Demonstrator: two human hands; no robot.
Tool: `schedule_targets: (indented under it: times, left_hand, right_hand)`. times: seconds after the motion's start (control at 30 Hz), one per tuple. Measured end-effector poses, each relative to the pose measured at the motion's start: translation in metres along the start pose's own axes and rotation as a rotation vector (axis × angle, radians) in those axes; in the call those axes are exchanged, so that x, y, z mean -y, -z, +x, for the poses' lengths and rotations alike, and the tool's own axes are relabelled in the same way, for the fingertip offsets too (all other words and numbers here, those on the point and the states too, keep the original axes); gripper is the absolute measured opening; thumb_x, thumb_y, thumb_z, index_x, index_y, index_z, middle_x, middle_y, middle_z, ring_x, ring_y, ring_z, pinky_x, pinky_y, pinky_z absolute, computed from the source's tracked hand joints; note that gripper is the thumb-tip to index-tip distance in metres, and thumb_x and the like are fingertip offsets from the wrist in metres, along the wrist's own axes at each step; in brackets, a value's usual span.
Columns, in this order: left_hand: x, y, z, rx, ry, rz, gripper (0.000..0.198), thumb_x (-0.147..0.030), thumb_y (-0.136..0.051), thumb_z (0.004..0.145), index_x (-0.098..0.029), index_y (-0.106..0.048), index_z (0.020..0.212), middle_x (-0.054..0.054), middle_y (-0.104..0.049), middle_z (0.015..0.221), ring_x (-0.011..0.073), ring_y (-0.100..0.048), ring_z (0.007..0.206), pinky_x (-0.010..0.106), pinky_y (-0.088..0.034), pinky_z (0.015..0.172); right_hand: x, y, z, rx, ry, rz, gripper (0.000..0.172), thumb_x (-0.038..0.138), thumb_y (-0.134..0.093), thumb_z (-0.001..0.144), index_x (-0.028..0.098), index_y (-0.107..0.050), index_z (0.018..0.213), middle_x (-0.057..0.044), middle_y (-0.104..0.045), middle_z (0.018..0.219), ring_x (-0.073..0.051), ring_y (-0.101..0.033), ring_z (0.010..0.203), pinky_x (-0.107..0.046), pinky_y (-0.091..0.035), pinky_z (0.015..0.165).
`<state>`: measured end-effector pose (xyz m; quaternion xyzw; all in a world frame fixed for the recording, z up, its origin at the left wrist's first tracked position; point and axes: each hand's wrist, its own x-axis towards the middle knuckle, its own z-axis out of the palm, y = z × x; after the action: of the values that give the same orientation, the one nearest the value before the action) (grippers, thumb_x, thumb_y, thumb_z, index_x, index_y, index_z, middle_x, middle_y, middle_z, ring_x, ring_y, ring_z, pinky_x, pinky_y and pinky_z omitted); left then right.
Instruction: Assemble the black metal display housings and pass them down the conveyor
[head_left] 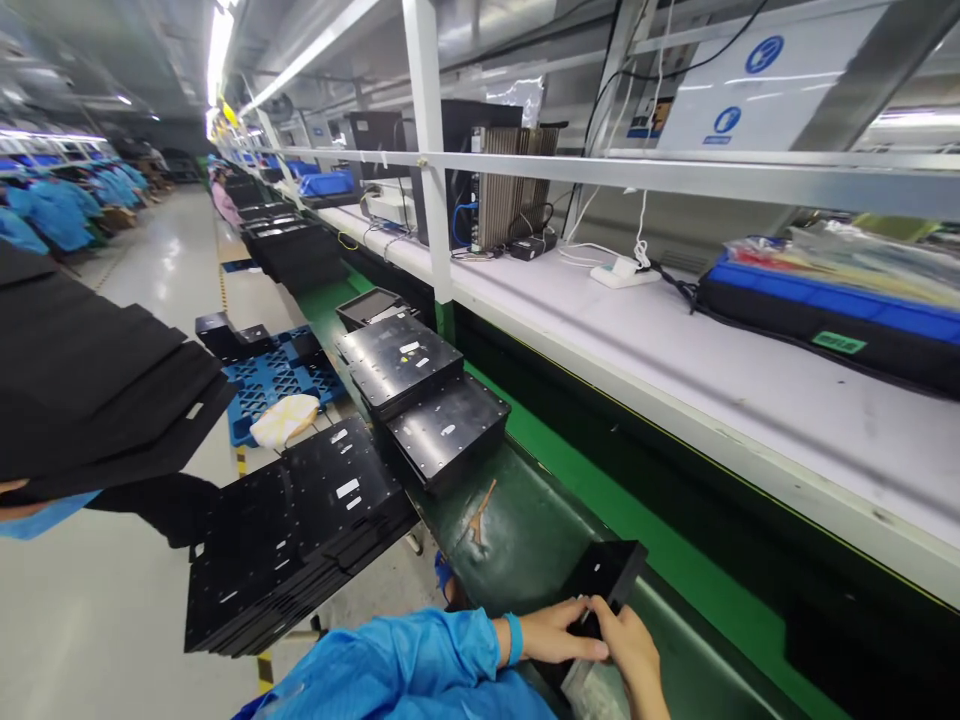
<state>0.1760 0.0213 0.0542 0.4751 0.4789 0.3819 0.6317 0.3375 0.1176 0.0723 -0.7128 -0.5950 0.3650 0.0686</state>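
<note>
At the lower right, a black box-like part (616,572) sits on the green bench mat with one side raised. My left hand (551,632), with a blue band at its wrist, curls its thumb and fingers around the part's near portion. My right hand (631,645) meets it from the other side, fingertips pinched together beside the left fingers. Something small and pale shows at the fingertips, too small to name. Below the hands lies a clear plastic bag (596,690), partly hidden by them.
Black panels with screws (450,430) are piled farther up the green bench (517,530), which has a torn patch. Left stands a stack of black panels (300,510), near a person in a black cap (97,380). A white shelf (675,330) runs along the right.
</note>
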Motion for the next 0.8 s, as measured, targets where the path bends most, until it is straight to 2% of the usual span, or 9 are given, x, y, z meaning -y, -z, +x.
schedule_targets:
  times: [0.07, 0.17, 0.23, 0.33, 0.4, 0.47, 0.57, 0.7, 0.8]
  left_hand:
    - [-0.005, 0.000, 0.003, -0.015, -0.038, 0.122, 0.094, -0.067, -0.082, 0.076, -0.022, -0.058, 0.154, 0.013, -0.063, 0.154, 0.0358, -0.059, 0.141, 0.052, -0.043, 0.124]
    - [-0.011, 0.006, 0.005, -0.059, -0.024, 0.212, 0.091, -0.062, -0.080, 0.078, -0.022, -0.055, 0.156, 0.013, -0.065, 0.151, 0.0368, -0.061, 0.138, 0.051, -0.047, 0.120]
    - [-0.014, 0.010, 0.005, -0.124, 0.007, 0.238, 0.080, -0.063, -0.072, 0.085, -0.025, -0.058, 0.154, 0.010, -0.070, 0.144, 0.0353, -0.065, 0.133, 0.049, -0.050, 0.116]
    - [-0.019, 0.013, 0.008, -0.223, 0.037, 0.291, 0.059, -0.064, -0.057, 0.095, -0.030, -0.069, 0.142, 0.006, -0.078, 0.129, 0.0326, -0.071, 0.122, 0.045, -0.054, 0.109]
    - [-0.023, 0.013, 0.014, -0.258, 0.047, 0.361, 0.052, -0.062, -0.048, 0.098, -0.030, -0.074, 0.132, 0.006, -0.080, 0.124, 0.0320, -0.073, 0.118, 0.043, -0.056, 0.103]
    - [-0.028, 0.012, 0.022, -0.281, 0.063, 0.464, 0.050, -0.059, -0.043, 0.100, -0.029, -0.077, 0.122, 0.008, -0.081, 0.122, 0.0325, -0.075, 0.115, 0.042, -0.057, 0.099]
    - [-0.038, 0.008, 0.029, -0.321, 0.096, 0.632, 0.051, -0.055, -0.036, 0.102, -0.026, -0.077, 0.113, 0.014, -0.082, 0.117, 0.0353, -0.077, 0.109, 0.047, -0.059, 0.095]
    - [-0.055, 0.008, 0.027, -0.403, 0.170, 0.773, 0.051, -0.048, -0.033, 0.104, -0.019, -0.074, 0.116, 0.023, -0.080, 0.110, 0.0411, -0.078, 0.103, 0.056, -0.060, 0.090]
    - [-0.063, 0.017, 0.028, -0.473, 0.262, 0.792, 0.044, -0.036, -0.037, 0.103, -0.015, -0.073, 0.118, 0.026, -0.079, 0.107, 0.0435, -0.077, 0.103, 0.058, -0.059, 0.090]
  right_hand:
    - [-0.006, -0.006, 0.000, -0.010, 0.044, -0.013, 0.047, 0.070, -0.074, 0.064, 0.031, -0.049, 0.054, -0.006, -0.062, 0.054, -0.037, -0.069, 0.066, -0.050, -0.053, 0.072]
    - [-0.010, -0.008, 0.001, 0.127, 0.036, 0.155, 0.046, 0.073, -0.076, 0.065, 0.029, -0.060, 0.065, -0.005, -0.066, 0.059, -0.036, -0.073, 0.070, -0.046, -0.056, 0.069]
    - [-0.010, -0.006, 0.003, 0.172, 0.008, 0.295, 0.050, 0.072, -0.082, 0.061, 0.027, -0.067, 0.078, -0.006, -0.073, 0.070, -0.036, -0.075, 0.077, -0.045, -0.058, 0.068]
    - [-0.002, -0.007, 0.009, 0.044, 0.052, 0.458, 0.066, 0.066, -0.093, 0.050, 0.024, -0.071, 0.097, -0.008, -0.080, 0.095, -0.038, -0.075, 0.101, -0.043, -0.061, 0.080]
    - [0.004, -0.011, 0.015, 0.010, 0.132, 0.577, 0.072, 0.067, -0.093, 0.052, 0.021, -0.072, 0.103, -0.008, -0.080, 0.103, -0.035, -0.072, 0.109, -0.041, -0.059, 0.089]
    - [0.009, -0.019, 0.023, 0.025, 0.169, 0.678, 0.068, 0.071, -0.089, 0.057, 0.020, -0.072, 0.099, -0.005, -0.078, 0.096, -0.032, -0.071, 0.102, -0.039, -0.056, 0.088]
    - [0.011, -0.029, 0.036, 0.032, 0.155, 0.748, 0.061, 0.071, -0.088, 0.059, 0.020, -0.069, 0.086, 0.000, -0.071, 0.079, -0.026, -0.066, 0.084, -0.036, -0.053, 0.077]
    - [0.016, -0.044, 0.047, 0.073, 0.214, 0.817, 0.056, 0.066, -0.091, 0.060, 0.020, -0.069, 0.083, 0.002, -0.068, 0.075, -0.021, -0.061, 0.076, -0.033, -0.050, 0.071]
    - [0.031, -0.058, 0.050, 0.108, 0.202, 0.891, 0.058, 0.065, -0.093, 0.057, 0.021, -0.060, 0.074, 0.005, -0.061, 0.066, -0.016, -0.054, 0.067, -0.030, -0.046, 0.066]
